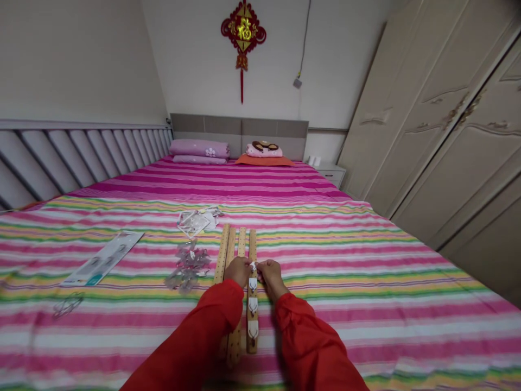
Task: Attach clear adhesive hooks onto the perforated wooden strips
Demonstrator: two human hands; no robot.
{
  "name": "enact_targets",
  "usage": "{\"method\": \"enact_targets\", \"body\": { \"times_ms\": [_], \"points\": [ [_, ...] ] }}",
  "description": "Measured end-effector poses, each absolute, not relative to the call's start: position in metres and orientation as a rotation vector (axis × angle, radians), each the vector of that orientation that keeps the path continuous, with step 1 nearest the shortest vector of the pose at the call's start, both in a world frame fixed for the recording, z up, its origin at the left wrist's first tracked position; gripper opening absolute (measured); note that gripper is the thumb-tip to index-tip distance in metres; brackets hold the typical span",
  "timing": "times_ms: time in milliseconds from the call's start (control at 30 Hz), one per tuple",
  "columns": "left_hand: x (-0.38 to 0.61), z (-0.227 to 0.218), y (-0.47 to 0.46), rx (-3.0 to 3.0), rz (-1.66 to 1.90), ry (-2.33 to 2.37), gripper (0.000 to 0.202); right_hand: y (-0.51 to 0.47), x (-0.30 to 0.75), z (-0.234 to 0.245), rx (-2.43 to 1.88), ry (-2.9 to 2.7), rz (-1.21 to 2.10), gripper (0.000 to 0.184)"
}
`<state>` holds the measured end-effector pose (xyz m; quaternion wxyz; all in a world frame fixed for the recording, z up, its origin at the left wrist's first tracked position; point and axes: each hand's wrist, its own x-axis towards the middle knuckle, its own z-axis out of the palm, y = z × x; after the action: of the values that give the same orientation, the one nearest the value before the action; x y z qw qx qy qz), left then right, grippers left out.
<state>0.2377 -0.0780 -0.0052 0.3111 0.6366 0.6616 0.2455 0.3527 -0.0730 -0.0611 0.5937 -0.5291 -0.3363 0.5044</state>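
Note:
My left hand (238,270) and my right hand (272,277) meet over a narrow wooden strip (252,247). From either side, their closed fingertips hold a small white adhesive hook (253,266) at the strip's surface; the fingers partly cover it. Nearer to me on the same strip, three more white hooks with metal prongs sit in a row, the closest being this hook (253,329). Left of it lie several more wooden strips with rows of small holes, such as this strip (222,252). My left forearm covers part of them.
Left of the strips lie a pile of clear hooks or packets (189,266), crumpled clear packaging (199,220), a flat blister card (103,258) and thin looped wire (68,304). All rest on a striped bedsheet (386,304). Folded bedding (199,149) is at the headboard; a wardrobe (439,119) stands right.

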Motion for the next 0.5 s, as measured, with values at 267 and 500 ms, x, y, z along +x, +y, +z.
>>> {"method": "enact_targets", "body": {
  "times_ms": [267,500],
  "points": [
    [0.237,-0.006,-0.079,1.628,0.689,1.667,0.019,-0.084,0.352,-0.058,-1.248,-0.774,1.156,0.037],
    [0.185,0.048,-0.071,1.471,0.73,1.402,0.032,-0.092,0.358,-0.056,-1.162,-0.815,1.212,0.042]
  ]
}}
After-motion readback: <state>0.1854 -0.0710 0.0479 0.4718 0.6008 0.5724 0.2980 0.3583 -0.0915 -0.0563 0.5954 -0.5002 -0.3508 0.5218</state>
